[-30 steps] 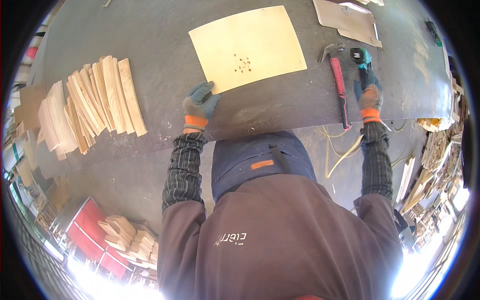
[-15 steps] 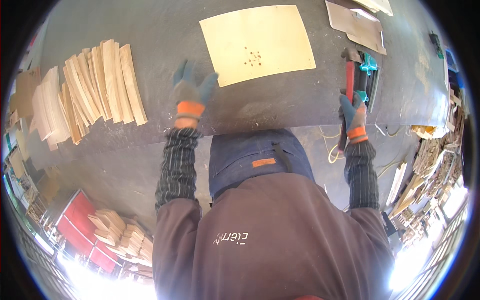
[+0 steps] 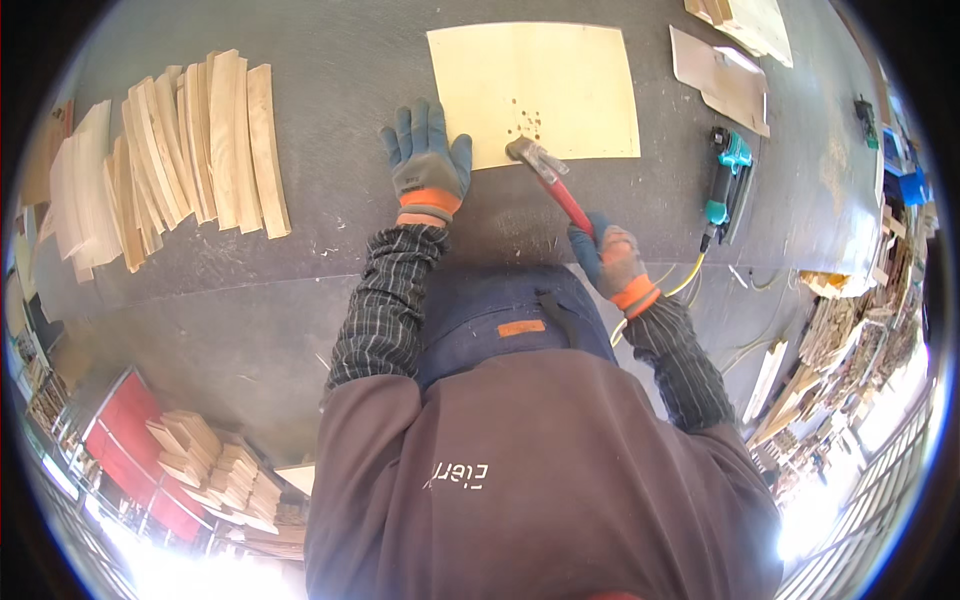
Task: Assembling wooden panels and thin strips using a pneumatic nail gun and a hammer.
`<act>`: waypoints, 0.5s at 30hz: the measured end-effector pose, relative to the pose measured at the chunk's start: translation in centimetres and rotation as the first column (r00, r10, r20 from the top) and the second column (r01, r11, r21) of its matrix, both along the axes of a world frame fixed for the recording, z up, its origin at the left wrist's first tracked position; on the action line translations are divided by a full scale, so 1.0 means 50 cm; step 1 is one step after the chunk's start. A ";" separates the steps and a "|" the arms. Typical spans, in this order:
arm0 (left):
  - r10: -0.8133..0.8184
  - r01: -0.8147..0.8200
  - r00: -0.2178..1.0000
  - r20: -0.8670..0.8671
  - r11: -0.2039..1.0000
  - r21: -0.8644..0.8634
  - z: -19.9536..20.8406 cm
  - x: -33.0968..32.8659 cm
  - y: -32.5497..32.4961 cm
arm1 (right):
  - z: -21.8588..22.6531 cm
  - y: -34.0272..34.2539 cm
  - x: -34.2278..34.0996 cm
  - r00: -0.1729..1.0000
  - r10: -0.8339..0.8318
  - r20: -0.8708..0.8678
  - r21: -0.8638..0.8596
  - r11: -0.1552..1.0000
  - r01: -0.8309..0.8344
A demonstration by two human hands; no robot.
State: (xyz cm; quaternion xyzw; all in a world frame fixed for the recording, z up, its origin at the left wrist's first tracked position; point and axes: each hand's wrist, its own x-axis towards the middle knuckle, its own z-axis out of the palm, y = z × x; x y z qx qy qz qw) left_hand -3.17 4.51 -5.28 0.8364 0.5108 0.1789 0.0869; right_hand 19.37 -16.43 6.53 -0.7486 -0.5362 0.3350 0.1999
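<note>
A red-handled hammer [image 3: 566, 203] is gripped in my gloved right hand [image 3: 611, 262], low on its handle. The hammer's head lies over the near edge of a pale yellow board [image 3: 590, 90], just below a cluster of small dark spots [image 3: 526, 122]. My left hand [image 3: 427, 160], in a grey-blue glove with an orange cuff, rests flat with fingers spread on the dark table, beside the board's near left corner. It holds nothing. To the right lies a teal and black air nailer [image 3: 726, 172] with a yellow hose.
A row of long wooden strips [image 3: 225, 145] lies on the dark table [image 3: 340, 60] at the left. Brown cardboard pieces [image 3: 720, 80] and stacked pale boards [image 3: 752, 22] sit at the far right. More wood blocks [image 3: 215, 470] are stacked low on the left, by a red panel [image 3: 135, 440].
My right hand has carried the hammer from beside the nailer leftward to the board's near edge. The left hand has moved slightly right and settled flat on the table.
</note>
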 end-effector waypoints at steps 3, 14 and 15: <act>-0.008 0.008 1.000 -0.008 1.000 -0.030 0.006 -0.012 -0.027 | 0.124 0.040 -0.015 0.992 -0.085 -0.096 0.017 0.996 0.087; -0.028 0.028 1.000 -0.013 0.999 -0.019 0.012 0.008 -0.001 | -0.018 -0.030 0.031 0.992 -0.094 0.083 -0.070 0.993 0.100; -0.042 0.041 0.999 -0.011 0.998 -0.046 0.021 0.006 -0.011 | 0.005 -0.038 0.029 0.977 -0.200 0.072 -0.026 0.979 0.202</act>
